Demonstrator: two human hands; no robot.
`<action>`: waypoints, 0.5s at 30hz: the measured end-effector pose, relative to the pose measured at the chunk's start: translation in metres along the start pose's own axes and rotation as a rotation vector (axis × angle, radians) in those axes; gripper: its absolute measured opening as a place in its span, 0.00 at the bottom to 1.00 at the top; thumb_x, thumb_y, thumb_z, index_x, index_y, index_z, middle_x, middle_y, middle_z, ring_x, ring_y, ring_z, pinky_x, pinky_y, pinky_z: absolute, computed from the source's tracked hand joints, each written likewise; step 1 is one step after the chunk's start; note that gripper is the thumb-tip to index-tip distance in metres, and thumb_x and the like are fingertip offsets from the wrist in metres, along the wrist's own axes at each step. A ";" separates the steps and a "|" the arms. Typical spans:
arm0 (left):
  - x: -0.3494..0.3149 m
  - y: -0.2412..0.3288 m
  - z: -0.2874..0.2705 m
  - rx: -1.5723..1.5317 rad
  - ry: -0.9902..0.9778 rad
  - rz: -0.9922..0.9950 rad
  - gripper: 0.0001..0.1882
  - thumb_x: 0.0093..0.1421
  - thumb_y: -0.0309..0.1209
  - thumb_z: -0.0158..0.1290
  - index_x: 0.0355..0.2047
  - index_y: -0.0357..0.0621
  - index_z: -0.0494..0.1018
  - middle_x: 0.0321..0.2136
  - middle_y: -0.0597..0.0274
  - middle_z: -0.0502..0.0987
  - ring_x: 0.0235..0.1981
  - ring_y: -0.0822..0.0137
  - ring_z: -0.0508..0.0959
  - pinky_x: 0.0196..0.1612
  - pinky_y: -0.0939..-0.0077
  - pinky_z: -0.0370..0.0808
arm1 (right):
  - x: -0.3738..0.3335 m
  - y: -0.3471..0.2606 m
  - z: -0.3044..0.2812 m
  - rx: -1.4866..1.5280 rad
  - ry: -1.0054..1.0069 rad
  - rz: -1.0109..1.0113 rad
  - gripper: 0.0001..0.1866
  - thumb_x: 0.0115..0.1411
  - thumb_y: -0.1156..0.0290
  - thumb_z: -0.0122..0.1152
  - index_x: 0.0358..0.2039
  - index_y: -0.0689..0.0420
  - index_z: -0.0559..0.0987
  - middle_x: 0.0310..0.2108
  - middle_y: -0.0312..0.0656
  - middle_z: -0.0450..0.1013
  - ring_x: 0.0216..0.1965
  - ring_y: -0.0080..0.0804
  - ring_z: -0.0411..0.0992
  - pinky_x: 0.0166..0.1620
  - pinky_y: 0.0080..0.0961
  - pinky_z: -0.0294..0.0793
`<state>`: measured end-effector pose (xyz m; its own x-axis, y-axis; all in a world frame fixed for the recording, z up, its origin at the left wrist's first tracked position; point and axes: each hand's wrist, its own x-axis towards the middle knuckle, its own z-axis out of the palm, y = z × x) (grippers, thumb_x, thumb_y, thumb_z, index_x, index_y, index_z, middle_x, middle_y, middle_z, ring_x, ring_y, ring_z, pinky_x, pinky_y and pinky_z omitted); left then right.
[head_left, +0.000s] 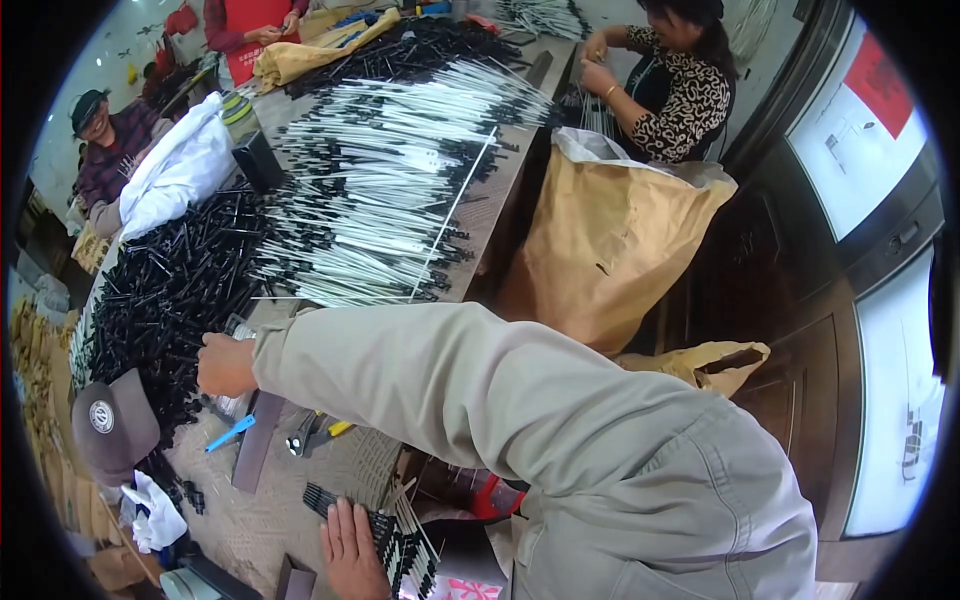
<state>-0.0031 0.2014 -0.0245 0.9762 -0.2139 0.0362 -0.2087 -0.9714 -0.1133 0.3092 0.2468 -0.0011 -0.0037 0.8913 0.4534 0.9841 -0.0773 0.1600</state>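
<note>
My left hand (355,556) lies flat on a row of thin pale rods with black ends (410,548) near the table's front edge, fingers stretched. My right hand (228,365) reaches across on a long grey sleeve to the edge of a big heap of small black plastic pieces (185,280). Its fingers are curled closed; what they hold, if anything, is hidden. Beside it lie a light blue knife-like tool (230,433), a dark flat bar (258,440) and pliers with yellow-and-black handles (322,437). Some clear plastic shows under the right hand.
A broad layer of pale rods with black ends (370,190) covers the table's middle. A brown paper sack (610,240) stands right of the table. A cap (115,425) and white cloth (155,510) lie left. Several other people (670,90) work around the table.
</note>
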 end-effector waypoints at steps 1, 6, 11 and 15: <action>0.002 0.003 -0.005 -0.002 -0.002 0.006 0.24 0.58 0.26 0.38 0.56 0.38 0.57 0.58 0.51 0.60 0.60 0.55 0.59 0.60 0.59 0.55 | 0.000 0.003 -0.001 0.042 -0.017 0.015 0.03 0.44 0.67 0.56 0.19 0.49 0.77 0.21 0.30 0.72 0.31 0.30 0.70 0.35 0.29 0.61; 0.016 0.016 -0.035 -0.212 0.030 -0.031 0.26 0.56 0.26 0.39 0.57 0.38 0.57 0.58 0.51 0.59 0.60 0.53 0.59 0.60 0.59 0.56 | -0.004 0.006 0.001 -0.005 0.141 0.048 0.03 0.42 0.67 0.57 0.20 0.50 0.77 0.22 0.33 0.73 0.31 0.31 0.71 0.32 0.30 0.63; -0.004 0.004 -0.016 -0.183 0.027 -0.110 0.25 0.51 0.23 0.40 0.52 0.38 0.65 0.54 0.51 0.64 0.57 0.55 0.63 0.59 0.59 0.56 | -0.004 -0.040 -0.035 0.460 0.161 0.132 0.07 0.44 0.68 0.56 0.25 0.52 0.78 0.24 0.40 0.73 0.27 0.39 0.73 0.28 0.35 0.69; 0.009 -0.002 -0.026 -0.201 0.012 -0.041 0.37 0.42 0.32 0.54 0.56 0.41 0.60 0.58 0.54 0.60 0.59 0.59 0.60 0.60 0.64 0.55 | -0.106 -0.069 -0.091 1.097 0.147 0.048 0.08 0.55 0.68 0.55 0.30 0.59 0.76 0.25 0.40 0.73 0.28 0.33 0.72 0.31 0.26 0.68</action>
<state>0.0041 0.1984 0.0021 0.9835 -0.1741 0.0484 -0.1779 -0.9800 0.0892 0.2253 0.1168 0.0195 0.0893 0.8308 0.5494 0.6072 0.3919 -0.6912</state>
